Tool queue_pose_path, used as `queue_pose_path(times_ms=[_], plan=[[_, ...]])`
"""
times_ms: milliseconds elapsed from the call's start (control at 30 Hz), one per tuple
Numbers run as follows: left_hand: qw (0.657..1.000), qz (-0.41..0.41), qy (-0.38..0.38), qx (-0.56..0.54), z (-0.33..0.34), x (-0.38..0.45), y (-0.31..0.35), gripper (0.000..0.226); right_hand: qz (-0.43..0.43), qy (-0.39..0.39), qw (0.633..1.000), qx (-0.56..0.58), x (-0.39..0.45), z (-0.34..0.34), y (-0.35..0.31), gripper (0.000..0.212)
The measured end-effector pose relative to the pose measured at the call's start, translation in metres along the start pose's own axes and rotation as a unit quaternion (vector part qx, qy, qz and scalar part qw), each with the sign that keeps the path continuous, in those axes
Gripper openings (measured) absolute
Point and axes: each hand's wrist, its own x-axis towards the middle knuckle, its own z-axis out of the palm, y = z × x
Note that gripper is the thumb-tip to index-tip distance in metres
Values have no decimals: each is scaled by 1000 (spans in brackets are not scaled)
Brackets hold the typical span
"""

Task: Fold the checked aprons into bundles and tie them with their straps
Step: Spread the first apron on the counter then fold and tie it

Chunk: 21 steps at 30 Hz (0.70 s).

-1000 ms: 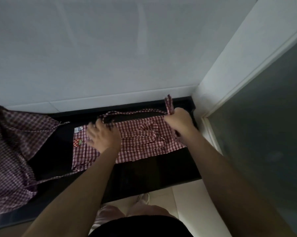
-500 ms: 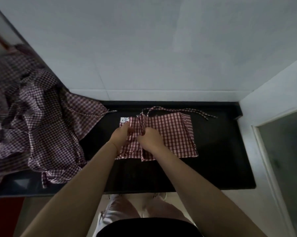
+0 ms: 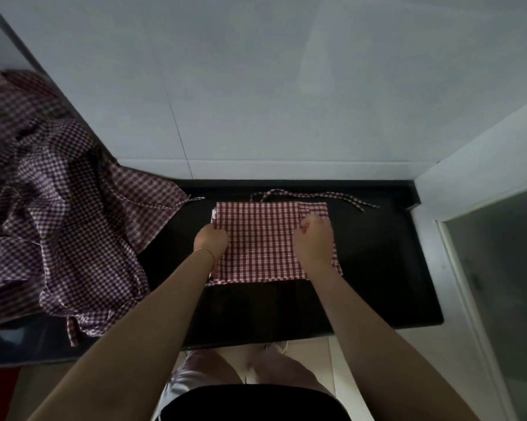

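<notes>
While a heap of dark checked aprons point(image 3: 58, 214) waits unfolded left of the red-and-white checked cotton apron point(image 3: 260, 241) on the black stone counter point(image 3: 377, 268), that apron lies folded to a flat rectangle. The left hand point(image 3: 211, 240) pinches its left edge; the right hand point(image 3: 312, 238) curls onto its right part. Its strap point(image 3: 316, 196) trails loose behind, untied. No containers show.
</notes>
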Motion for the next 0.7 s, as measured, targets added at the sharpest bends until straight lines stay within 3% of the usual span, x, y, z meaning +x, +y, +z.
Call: queue_pose_path(times_ms=[67, 100, 167, 267, 300, 367, 433, 500, 600, 700], plan=[[1000, -21, 20, 6, 3, -2, 2, 29, 80, 49, 994, -50, 11, -7, 25, 19], [999, -23, 29, 8, 4, -3, 3, 31, 130, 35, 989, -65, 16, -8, 36, 29], [999, -8, 47, 14, 7, -3, -1, 33, 213, -39, 975, -38, 23, -10, 52, 42], [995, 29, 90, 36, 9, -9, -3, 38, 276, -141, 944, 110, 27, -18, 61, 50], [987, 55, 129, 82, 12, -12, -5, 44, 282, -161, 936, 135, 28, -21, 63, 51], [937, 159, 215, 227, 22, -14, -10, 57, 267, -181, 938, 126, 31, -23, 66, 51], [878, 297, 197, 319, 35, -16, -10, 62, 191, -149, 969, 38, 34, -18, 70, 57], [832, 392, 120, 374, 49, -17, -6, 62, 39, -67, 995, -59, 33, -10, 72, 67], [797, 401, 60, 447, 72, -9, -5, 66, -191, -2, 970, -151, 31, -1, 71, 67], [795, 364, 60, 482, 82, 5, -26, 67, -276, -30, 940, -198, 35, 20, 81, 58]])
